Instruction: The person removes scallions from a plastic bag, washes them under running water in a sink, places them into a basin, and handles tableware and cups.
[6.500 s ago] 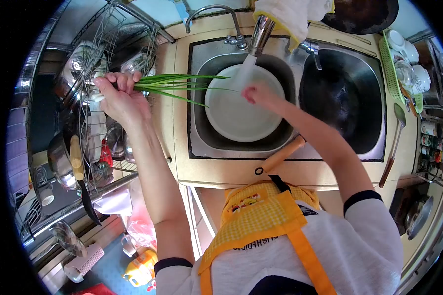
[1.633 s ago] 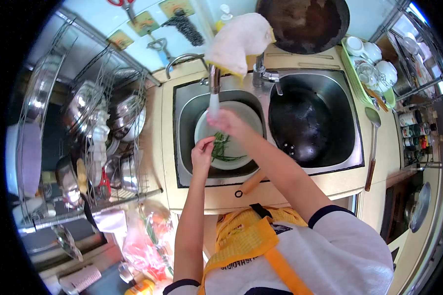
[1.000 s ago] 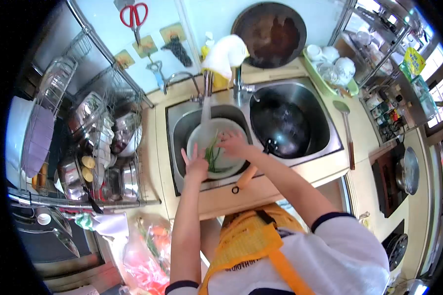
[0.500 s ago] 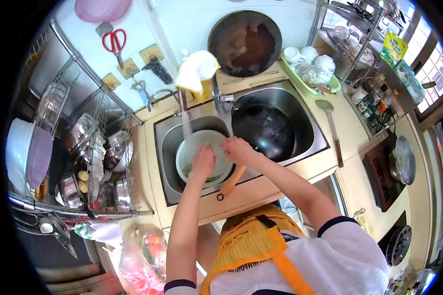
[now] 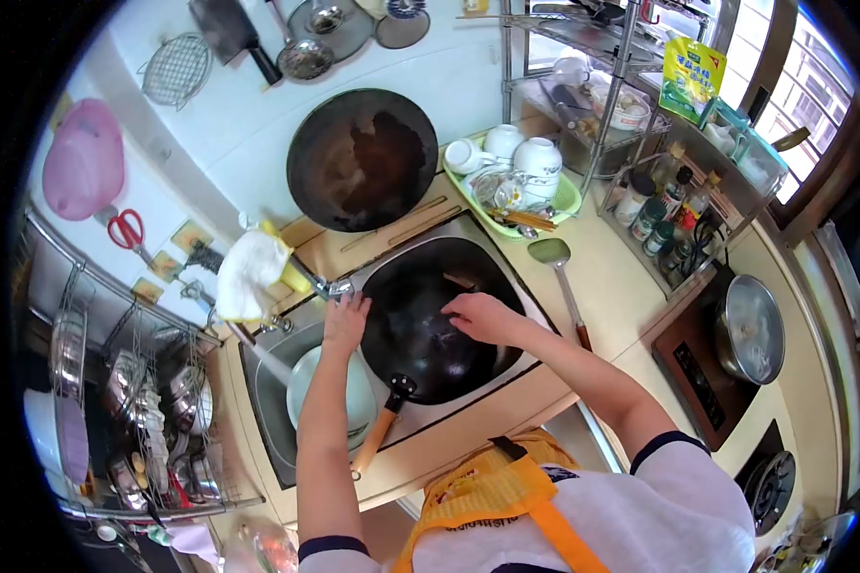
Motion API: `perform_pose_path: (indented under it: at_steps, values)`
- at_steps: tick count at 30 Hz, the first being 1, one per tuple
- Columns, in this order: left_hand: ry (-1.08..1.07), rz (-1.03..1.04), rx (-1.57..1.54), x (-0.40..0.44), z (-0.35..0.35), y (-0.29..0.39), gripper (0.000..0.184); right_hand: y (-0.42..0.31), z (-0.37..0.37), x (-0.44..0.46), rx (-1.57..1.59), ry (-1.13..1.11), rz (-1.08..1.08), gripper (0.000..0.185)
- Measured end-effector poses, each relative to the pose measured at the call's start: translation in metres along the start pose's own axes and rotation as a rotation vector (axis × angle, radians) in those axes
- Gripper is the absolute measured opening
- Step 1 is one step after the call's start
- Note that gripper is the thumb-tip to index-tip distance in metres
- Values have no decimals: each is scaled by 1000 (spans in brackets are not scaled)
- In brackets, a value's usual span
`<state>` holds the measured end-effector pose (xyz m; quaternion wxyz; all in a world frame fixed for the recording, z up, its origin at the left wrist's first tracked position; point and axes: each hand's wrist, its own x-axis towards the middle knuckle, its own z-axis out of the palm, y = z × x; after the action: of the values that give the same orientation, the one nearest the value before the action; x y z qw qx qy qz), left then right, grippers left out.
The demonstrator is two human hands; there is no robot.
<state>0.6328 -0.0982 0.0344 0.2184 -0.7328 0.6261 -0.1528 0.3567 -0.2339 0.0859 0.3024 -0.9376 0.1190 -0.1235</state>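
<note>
My left hand [image 5: 346,321], fingers apart, is at the chrome faucet [image 5: 337,287] between the basins; I cannot tell whether the fingertips touch it. Below that forearm, a pale bowl [image 5: 358,406] sits in the left basin [image 5: 268,396], partly hidden by the arm. A stream of water [image 5: 273,364] falls beside the bowl. Over the black wok [image 5: 430,358] in the right basin hangs my right hand [image 5: 483,317], with bent fingers slightly apart and nothing visible in them. The wok's wooden handle [image 5: 379,437] points toward me. A small brown piece [image 5: 460,282] shows near the wok's far side.
A green dish basket [image 5: 570,198] of cups and a spatula [image 5: 561,277] are right of the sink. A dark round pan [image 5: 363,162] leans on the wall behind. Wire racks [image 5: 143,420] stand left; a metal pan [image 5: 750,329] rests on the cooker at right.
The view has turned to the right. My left hand has left the bowl and moved to the faucet. My right hand has moved from the bowl's edge to over the wok.
</note>
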Motion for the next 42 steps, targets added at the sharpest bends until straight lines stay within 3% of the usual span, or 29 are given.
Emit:
perform_pose_path:
  at_steps: [4, 7, 10, 13, 15, 17, 19, 21, 26, 28, 29, 32, 38, 42]
  values:
    - [-53, 104, 91, 4, 5, -1, 26, 31, -9, -2, 14, -91, 44, 25]
    - [8, 126, 97, -7, 1, -11, 25, 42, -13, -7, 270, -127, 30, 25]
    - [-8, 246, 34, -20, 5, -36, 25, 48, -15, -22, -68, -176, 165, 24]
    - [56, 213, -46, -26, 8, -48, 25, 75, -34, -15, 37, 7, 215, 22]
    - [-15, 221, -5, -20, -3, -46, 24, 93, -70, -2, 52, 181, 259, 19]
    - [-106, 193, -82, -18, -20, -42, 24, 135, -99, 25, 75, 500, 148, 18]
    - [-209, 126, -276, -16, -33, -34, 27, 162, -129, 55, -138, 636, 359, 17]
    - [-42, 93, -509, -20, -32, -25, 31, 196, -145, 78, -228, 517, 438, 23]
    - [121, 44, -928, -29, -58, 6, 32, 250, -148, 112, 196, 391, 597, 34]
    - [130, 32, -1062, -34, -74, 20, 30, 232, -148, 110, 454, 384, 689, 30]
    - [122, 23, -1100, -35, -83, 24, 29, 230, -146, 116, 758, 506, 849, 23]
    - [119, 16, -1191, -32, -95, 32, 28, 236, -145, 120, 1116, 548, 945, 16]
    - [149, -2, -1307, -17, -125, 41, 25, 229, -142, 108, 1263, 588, 953, 12]
    - [223, 12, -1411, -3, -134, 49, 24, 180, -145, 92, 1060, 676, 698, 5]
